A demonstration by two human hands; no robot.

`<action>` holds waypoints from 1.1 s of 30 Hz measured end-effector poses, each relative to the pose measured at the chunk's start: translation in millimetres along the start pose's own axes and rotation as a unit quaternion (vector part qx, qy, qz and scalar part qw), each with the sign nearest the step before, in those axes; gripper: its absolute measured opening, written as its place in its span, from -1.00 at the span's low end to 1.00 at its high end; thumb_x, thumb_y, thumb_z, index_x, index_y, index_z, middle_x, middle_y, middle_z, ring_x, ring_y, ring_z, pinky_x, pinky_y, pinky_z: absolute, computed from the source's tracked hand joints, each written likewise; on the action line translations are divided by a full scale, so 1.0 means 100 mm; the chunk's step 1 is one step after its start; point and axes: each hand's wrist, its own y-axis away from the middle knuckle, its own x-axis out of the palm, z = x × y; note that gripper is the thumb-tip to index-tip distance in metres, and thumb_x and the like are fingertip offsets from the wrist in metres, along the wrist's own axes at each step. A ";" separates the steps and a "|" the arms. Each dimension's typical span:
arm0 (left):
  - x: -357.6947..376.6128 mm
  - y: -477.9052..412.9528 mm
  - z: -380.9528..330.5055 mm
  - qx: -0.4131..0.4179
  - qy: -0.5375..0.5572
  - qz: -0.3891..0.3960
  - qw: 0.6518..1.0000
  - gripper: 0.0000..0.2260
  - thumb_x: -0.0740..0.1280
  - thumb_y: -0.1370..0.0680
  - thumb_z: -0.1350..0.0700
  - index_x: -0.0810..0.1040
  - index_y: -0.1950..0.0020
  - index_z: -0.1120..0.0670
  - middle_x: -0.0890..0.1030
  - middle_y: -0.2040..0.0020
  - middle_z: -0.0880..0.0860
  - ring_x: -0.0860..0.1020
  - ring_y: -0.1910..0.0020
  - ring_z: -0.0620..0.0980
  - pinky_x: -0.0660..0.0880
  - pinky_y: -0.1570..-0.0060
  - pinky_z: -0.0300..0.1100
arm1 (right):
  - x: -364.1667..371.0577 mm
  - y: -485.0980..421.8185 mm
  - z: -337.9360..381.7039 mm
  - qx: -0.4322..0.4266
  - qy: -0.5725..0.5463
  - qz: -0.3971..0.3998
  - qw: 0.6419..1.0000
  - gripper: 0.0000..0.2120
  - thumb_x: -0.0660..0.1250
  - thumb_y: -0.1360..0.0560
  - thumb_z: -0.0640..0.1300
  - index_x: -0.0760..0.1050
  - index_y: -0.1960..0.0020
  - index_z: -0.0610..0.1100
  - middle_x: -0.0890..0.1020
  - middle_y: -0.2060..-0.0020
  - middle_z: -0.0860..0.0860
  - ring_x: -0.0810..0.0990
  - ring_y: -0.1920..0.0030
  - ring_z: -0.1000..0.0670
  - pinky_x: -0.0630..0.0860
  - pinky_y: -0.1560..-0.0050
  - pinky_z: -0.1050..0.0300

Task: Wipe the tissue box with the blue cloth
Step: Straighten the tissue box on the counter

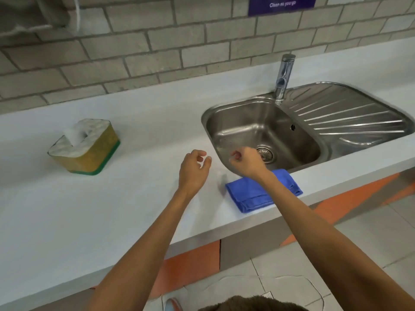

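A yellow tissue box with a green base and a white patterned top stands on the white counter at the left, a tissue poking out. A folded blue cloth lies near the counter's front edge, just in front of the sink. My left hand hovers over the counter left of the cloth, fingers loosely curled, holding nothing. My right hand hangs above the sink's front rim, beyond the cloth, fingers curled and empty; its forearm crosses over the cloth.
A steel sink with a drainboard and a chrome tap fills the counter's right side. A grey brick wall rises behind, with a purple sign. Orange and grey panels and floor tiles lie below the counter's edge.
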 end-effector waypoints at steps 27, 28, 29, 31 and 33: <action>-2.71 -1.08 1.82 -0.367 0.330 -0.118 0.862 -0.51 0.19 -0.59 -0.04 0.22 -0.43 0.18 0.45 -0.36 0.18 0.52 -0.23 0.18 0.52 0.09 -0.07 | 2.17 -1.30 2.91 0.068 -0.333 0.144 0.930 -0.42 0.16 -0.54 0.12 0.17 -0.48 -0.09 0.35 -0.43 -0.10 0.38 -0.36 -0.10 0.31 -0.37 -0.01; -2.73 -1.14 1.83 -0.367 0.342 -0.108 0.858 -0.53 0.18 -0.59 -0.03 0.25 -0.42 0.18 0.48 -0.34 0.18 0.53 -0.22 0.18 0.52 0.10 -0.07 | 2.18 -1.36 2.94 0.072 -0.337 0.144 0.928 -0.41 0.14 -0.54 0.12 0.14 -0.49 -0.08 0.32 -0.45 -0.07 0.34 -0.40 -0.11 0.28 -0.41 -0.04; -2.75 -1.21 1.85 -0.365 0.346 -0.099 0.859 -0.55 0.17 -0.60 -0.03 0.28 -0.41 0.18 0.49 -0.33 0.18 0.54 -0.21 0.17 0.52 0.10 -0.07 | 2.20 -1.42 2.96 0.072 -0.338 0.145 0.927 -0.41 0.13 -0.55 0.12 0.13 -0.50 -0.07 0.31 -0.46 -0.06 0.32 -0.43 -0.11 0.26 -0.42 -0.04; -2.82 -1.34 1.91 -0.357 0.335 -0.096 0.867 -0.59 0.15 -0.60 -0.01 0.33 -0.38 0.18 0.51 -0.31 0.18 0.53 -0.21 0.17 0.51 0.13 -0.08 | 2.25 -1.52 2.99 0.068 -0.343 0.152 0.924 -0.44 0.14 -0.55 0.09 0.17 -0.49 -0.08 0.35 -0.43 -0.06 0.34 -0.41 -0.10 0.29 -0.35 0.03; -2.89 -1.48 1.97 -0.345 0.323 -0.100 0.876 -0.61 0.14 -0.60 0.00 0.35 -0.37 0.17 0.53 -0.25 0.16 0.53 -0.18 0.17 0.48 0.17 -0.11 | 2.31 -1.59 3.01 0.055 -0.343 0.145 0.926 -0.54 0.19 -0.55 0.01 0.31 -0.41 -0.13 0.48 -0.27 -0.08 0.45 -0.27 -0.10 0.38 -0.16 0.14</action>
